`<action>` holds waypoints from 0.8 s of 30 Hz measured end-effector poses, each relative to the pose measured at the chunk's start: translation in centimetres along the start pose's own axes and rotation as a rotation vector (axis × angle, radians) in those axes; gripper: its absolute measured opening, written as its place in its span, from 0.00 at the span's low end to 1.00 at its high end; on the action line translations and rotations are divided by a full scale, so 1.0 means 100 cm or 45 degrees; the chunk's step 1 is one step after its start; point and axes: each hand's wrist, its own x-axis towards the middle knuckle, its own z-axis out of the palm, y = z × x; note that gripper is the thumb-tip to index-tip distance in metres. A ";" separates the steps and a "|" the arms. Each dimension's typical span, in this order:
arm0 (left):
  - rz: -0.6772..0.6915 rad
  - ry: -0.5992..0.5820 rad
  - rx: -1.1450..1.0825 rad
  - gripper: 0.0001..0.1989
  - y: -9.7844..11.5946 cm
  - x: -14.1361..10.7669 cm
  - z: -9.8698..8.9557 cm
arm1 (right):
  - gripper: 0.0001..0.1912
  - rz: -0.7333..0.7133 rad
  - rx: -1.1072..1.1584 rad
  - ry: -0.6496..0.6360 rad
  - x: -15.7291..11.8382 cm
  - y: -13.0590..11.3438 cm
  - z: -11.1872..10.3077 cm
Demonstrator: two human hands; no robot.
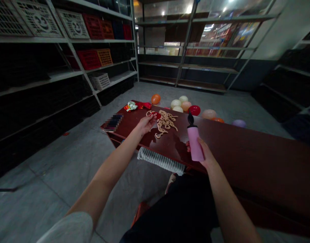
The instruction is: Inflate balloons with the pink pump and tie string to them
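My right hand (204,152) is wrapped round a pink balloon pump (195,143) with a black nozzle, which stands nearly upright over the table's front edge. Over the left part of the table, my left hand (146,124) pinches a small red uninflated balloon (158,115) at its fingertips. Just beyond and to the right of that hand lies a tangled heap of beige uninflated long balloons (167,120). The pump's nozzle is apart from the red balloon.
A dark red-brown table (236,148) stretches to the right. Colourful packets (131,106) and a blurred dark flat object (113,122) lie at its left end. Inflated balloons (175,104) rest behind it. A ribbed grey-white cloth (161,160) hangs at the front. Shelves with crates (74,25) stand around.
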 end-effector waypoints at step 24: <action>0.003 -0.353 -0.145 0.11 -0.086 -0.006 0.140 | 0.27 0.201 0.042 -0.393 -0.017 0.007 -0.052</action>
